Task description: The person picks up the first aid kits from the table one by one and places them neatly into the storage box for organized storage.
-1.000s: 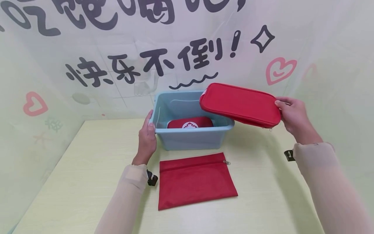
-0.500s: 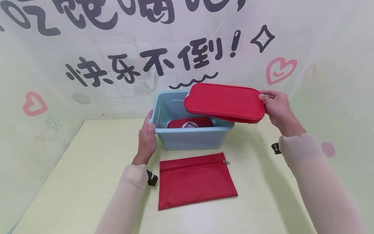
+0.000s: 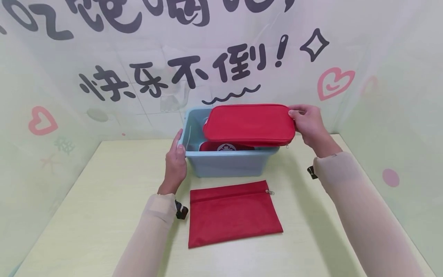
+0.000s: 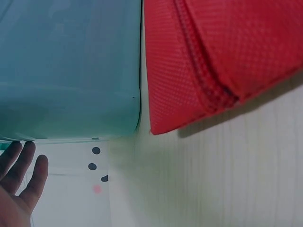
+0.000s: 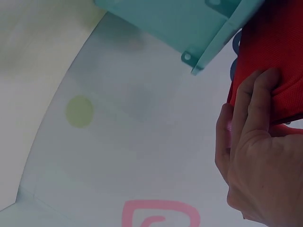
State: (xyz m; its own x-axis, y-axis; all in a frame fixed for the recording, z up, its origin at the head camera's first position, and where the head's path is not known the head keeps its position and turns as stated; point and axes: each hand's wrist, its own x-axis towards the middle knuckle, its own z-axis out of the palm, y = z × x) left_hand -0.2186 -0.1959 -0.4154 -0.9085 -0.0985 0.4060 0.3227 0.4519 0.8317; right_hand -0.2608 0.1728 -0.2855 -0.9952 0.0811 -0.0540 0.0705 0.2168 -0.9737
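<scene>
A red zip case [image 3: 250, 124], padded with rounded corners, is tilted over the light-blue plastic bin [image 3: 228, 164]. At its right end my right hand [image 3: 308, 125] pinches it, thumb on top; the right wrist view shows fingers [image 5: 258, 101] against the red fabric. My left hand [image 3: 175, 163] holds the bin's left rim near the front corner, and in the left wrist view its fingers [image 4: 23, 170] touch the bin's edge. Inside the bin lies another red case [image 3: 211, 146] with a white round emblem, partly covered by the held case.
A flat red zip pouch [image 3: 235, 215] lies on the pale table [image 3: 114, 200] in front of the bin, its zip pull at the right. Behind the bin hangs a printed white sheet [image 3: 138, 42] with black lettering.
My right hand has carried the red zip case leftward, from beyond the bin's right side to over its opening, and levelled it somewhat. The left hand and bin have stayed put.
</scene>
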